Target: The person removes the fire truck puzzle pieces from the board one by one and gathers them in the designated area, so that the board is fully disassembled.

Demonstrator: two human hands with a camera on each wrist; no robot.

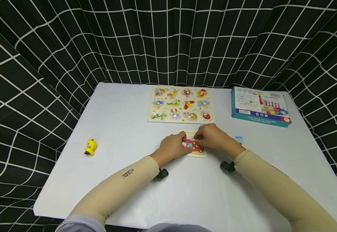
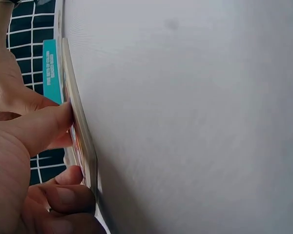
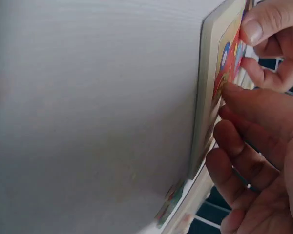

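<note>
1. While a blk curtain (image 1: 174, 42) w/ white grid lines rises from approx 9 thru 3 o'clock, a white tbl (image 1: 185, 193) spans the middle; surface matte, faint creases.
2. Small puzzle board (image 1: 195, 155): on tbl, centre; pale wood-look, thick edge, abt square; red vehicle (image 1: 193, 148) w/ blue bits on its face.
3. Clock centred there: insect board (image 1: 181, 109), wide rectangle, same pale finish, approx 12; teal/white box (image 1: 261, 106), flat, printed, at 2; yellow toy duck (image 1: 90, 146), rounded, well apart at 9; small blue-topped pc (image 1: 238, 139) at 3, partly hidden by R wrist.
4. Orientation: board face up, pic's top twd 12; vehicle's long axis runs approx 9 to 3, R end dipping a bit twd 4.
5. L hand (image 1: 172, 146): grasping board at its 9 o'clock side, fingers bent round edge.
6. R hand (image 1: 211, 137): thumb + fingertips together at board's face, approx 2 o'clock side; can't tell if a pc is between them.
7. Beige sleeves (image 1: 122, 180) on both forearms, entering from 8 and 4.
</note>
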